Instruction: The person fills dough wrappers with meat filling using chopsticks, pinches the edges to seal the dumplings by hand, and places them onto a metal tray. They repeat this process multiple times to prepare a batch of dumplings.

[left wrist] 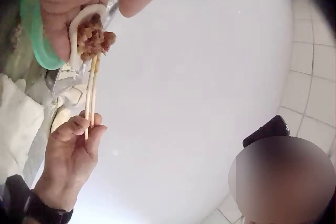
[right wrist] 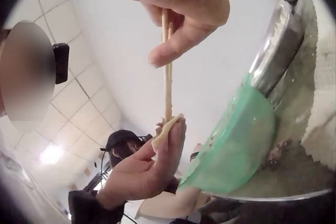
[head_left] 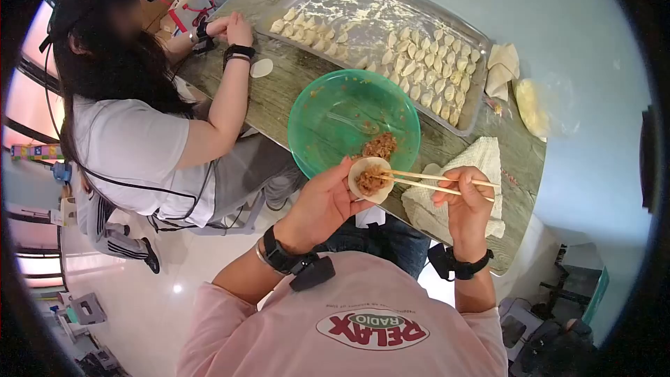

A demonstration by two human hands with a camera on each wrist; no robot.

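My left hand (head_left: 322,199) holds a round dumpling wrapper (head_left: 381,197) cupped in its fingers, close over the near rim of a green plastic bowl (head_left: 314,115). A lump of minced filling (head_left: 370,181) sits in the wrapper's middle. With my right hand (head_left: 466,202) I grip a pair of wooden chopsticks (head_left: 426,180), their tips at the filling. The left wrist view shows the filling (left wrist: 93,39) heaped against the wrapper (left wrist: 74,35). More filling (head_left: 380,144) lies in the bowl, beside a translucent spoon (head_left: 356,123).
Behind the bowl, a metal tray (head_left: 481,108) bears rows of folded dumplings (head_left: 436,63) on flour. A cloth (head_left: 488,167) lies under my right hand. Another person (head_left: 139,132) sits at the left, hands together on the table. A loose wrapper (head_left: 262,68) lies near them.
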